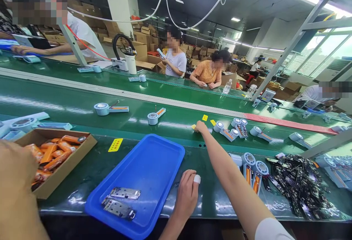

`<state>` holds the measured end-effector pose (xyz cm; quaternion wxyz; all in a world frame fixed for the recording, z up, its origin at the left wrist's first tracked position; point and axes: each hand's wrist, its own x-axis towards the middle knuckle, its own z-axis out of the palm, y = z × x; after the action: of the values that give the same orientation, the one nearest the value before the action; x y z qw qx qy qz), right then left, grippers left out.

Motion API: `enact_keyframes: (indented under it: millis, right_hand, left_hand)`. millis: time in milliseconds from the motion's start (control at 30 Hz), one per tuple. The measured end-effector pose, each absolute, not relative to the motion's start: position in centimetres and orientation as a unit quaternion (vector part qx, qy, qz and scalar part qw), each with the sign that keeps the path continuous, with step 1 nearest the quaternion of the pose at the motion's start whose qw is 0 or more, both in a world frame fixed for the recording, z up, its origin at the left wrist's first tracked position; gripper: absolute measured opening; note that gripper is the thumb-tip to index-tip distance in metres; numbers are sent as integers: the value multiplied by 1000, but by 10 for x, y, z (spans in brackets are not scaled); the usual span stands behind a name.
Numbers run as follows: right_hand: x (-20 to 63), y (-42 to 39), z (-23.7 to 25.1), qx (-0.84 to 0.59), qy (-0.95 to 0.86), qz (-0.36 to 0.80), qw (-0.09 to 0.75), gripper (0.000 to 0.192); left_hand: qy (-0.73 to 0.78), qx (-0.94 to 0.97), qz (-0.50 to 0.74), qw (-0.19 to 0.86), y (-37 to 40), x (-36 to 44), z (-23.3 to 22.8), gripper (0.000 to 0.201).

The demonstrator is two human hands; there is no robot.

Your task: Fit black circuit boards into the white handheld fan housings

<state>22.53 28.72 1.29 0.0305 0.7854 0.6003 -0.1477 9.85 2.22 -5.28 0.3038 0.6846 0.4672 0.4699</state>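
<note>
My left hand (pixel 187 191) rests at the near table edge, right of a blue tray (pixel 143 152). Its fingers are curled together, one tip wears a white cover, and nothing shows in them. Stretched over the green belt, my right hand (pixel 201 127) has its fingers closed low on the surface. Something small and yellow (pixel 193 126) peeks out beside the fingertips; what they pinch is hidden. Just to the right lie light-blue round-headed housings (pixel 219 126) with handles. Two silvery circuit boards (pixel 119 208) lie in the tray.
Another person's hand (pixel 16 166) is over a cardboard box (pixel 64 172) of orange-wrapped cells at left. A heap of dark circuit boards (pixel 299 185) and housings with orange strips (pixel 249 161) lie at right. Co-workers sit across the belt (pixel 68 93). A slanted metal post (pixel 291 45) stands at right.
</note>
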Motion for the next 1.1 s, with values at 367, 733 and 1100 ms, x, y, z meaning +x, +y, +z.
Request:
enact_keyframes:
  millis: [367,733,1100]
  right_hand:
    - [231,295,15,773,610,-156,81,35]
    - [243,299,12,797,575,-165,83,37]
    - [247,298,15,815,536,-220,16,37]
  left_hand:
    - [464,685,470,307,22,98,-53,36]
    - [465,685,467,311,22,98,-55,36]
    - [462,687,470,306,23,98,-57,35]
